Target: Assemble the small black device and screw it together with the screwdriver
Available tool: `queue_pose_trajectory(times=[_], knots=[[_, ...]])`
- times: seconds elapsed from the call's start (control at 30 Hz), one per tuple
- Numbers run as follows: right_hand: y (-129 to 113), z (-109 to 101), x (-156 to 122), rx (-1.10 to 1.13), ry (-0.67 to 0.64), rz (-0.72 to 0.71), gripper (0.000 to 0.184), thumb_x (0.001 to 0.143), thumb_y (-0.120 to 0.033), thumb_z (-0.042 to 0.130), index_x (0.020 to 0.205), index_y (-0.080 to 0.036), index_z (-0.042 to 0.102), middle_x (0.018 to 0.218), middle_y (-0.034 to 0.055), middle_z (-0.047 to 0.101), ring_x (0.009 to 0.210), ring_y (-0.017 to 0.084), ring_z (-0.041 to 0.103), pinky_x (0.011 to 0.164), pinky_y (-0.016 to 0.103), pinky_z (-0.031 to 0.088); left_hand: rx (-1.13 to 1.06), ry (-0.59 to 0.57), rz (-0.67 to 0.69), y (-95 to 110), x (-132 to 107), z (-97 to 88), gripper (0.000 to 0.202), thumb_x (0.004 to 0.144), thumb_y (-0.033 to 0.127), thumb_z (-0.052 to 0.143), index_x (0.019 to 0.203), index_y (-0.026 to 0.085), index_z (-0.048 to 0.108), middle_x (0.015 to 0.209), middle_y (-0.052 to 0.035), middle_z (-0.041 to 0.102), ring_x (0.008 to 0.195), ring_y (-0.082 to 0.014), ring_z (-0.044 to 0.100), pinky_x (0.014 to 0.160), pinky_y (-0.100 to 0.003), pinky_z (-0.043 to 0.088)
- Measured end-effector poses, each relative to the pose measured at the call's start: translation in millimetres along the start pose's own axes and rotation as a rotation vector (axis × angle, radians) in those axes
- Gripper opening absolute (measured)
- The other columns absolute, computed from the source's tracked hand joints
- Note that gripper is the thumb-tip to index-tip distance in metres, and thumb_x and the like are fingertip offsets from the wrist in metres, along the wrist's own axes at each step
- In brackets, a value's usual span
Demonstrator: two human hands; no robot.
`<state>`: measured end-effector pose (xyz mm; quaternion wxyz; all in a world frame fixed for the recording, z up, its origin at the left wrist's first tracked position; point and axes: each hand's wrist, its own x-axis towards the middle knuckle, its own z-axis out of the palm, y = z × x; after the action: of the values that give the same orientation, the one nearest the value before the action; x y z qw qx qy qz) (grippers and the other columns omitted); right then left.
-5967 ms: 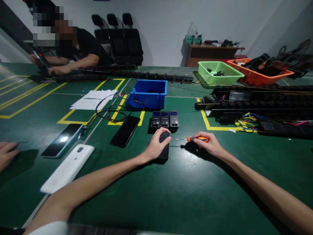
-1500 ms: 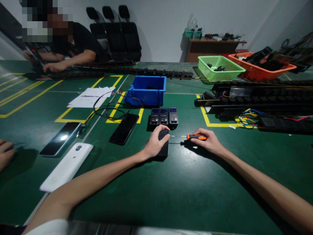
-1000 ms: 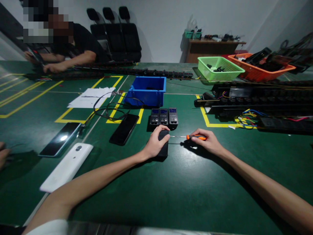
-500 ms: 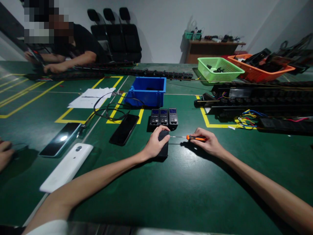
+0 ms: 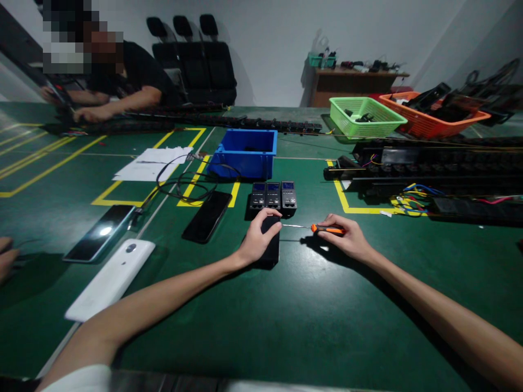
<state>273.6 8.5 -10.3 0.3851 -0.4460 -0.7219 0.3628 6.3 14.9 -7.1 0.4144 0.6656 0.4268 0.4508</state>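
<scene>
My left hand [image 5: 260, 237] is closed around a black box-shaped device [image 5: 273, 251] that rests on the green table. In my right hand [image 5: 345, 235] is a screwdriver [image 5: 329, 230] with an orange and black handle, gripped between thumb and fingers. Its thin metal shaft points left, and the tip meets the device's right side near my left thumb; the exact contact point is too small to make out. Just beyond my left hand, three small dark modules [image 5: 273, 197] with blue-tinted screens stand in a row.
Left of my hands lie a black phone [image 5: 207, 216], a lit phone [image 5: 99, 234], a white phone-like case [image 5: 110, 280], looped cable and papers [image 5: 151, 163]. A blue bin [image 5: 245, 163], green basket [image 5: 363, 128], orange basket [image 5: 433, 122] and black rails [image 5: 408, 174] stand farther back. A co-worker sits far left.
Both hands, the device and the screwdriver keep nearly the same pose. The view has shifted very slightly. A hand at the left edge has drawn a little farther out of view.
</scene>
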Motion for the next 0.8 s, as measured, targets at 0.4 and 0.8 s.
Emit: queue_pose_trajectory(times=[0.4, 0.8], knots=[[-17, 13, -3, 0.217, -0.057, -0.02, 0.018, 0.095, -0.029, 0.045, 0.093, -0.02, 0.06, 0.077, -0.0002, 0.05, 0.058, 0.01, 0.049, 0.052, 0.025, 0.041, 0.126, 0.09, 0.729, 7, -16, -4.9, 0.037, 0.076, 0.013, 0.068, 0.108, 0.022, 0.052, 0.118, -0.008, 0.05, 0.109, -0.0228, 0.057, 0.089, -0.045, 0.052], [-54, 56, -28, -0.064, -0.251, -0.302, 0.076, 0.066, -0.041, 0.082, 0.133, -0.023, 0.051, 0.103, 0.0063, 0.048, 0.093, 0.02, 0.049, 0.077, 0.033, 0.046, 0.19, -0.126, 1.462, 23, -31, 5.5, 0.021, 0.062, 0.027, 0.08, 0.077, 0.034, 0.066, 0.102, -0.0004, 0.053, 0.108, -0.0245, 0.054, 0.08, -0.035, 0.061]])
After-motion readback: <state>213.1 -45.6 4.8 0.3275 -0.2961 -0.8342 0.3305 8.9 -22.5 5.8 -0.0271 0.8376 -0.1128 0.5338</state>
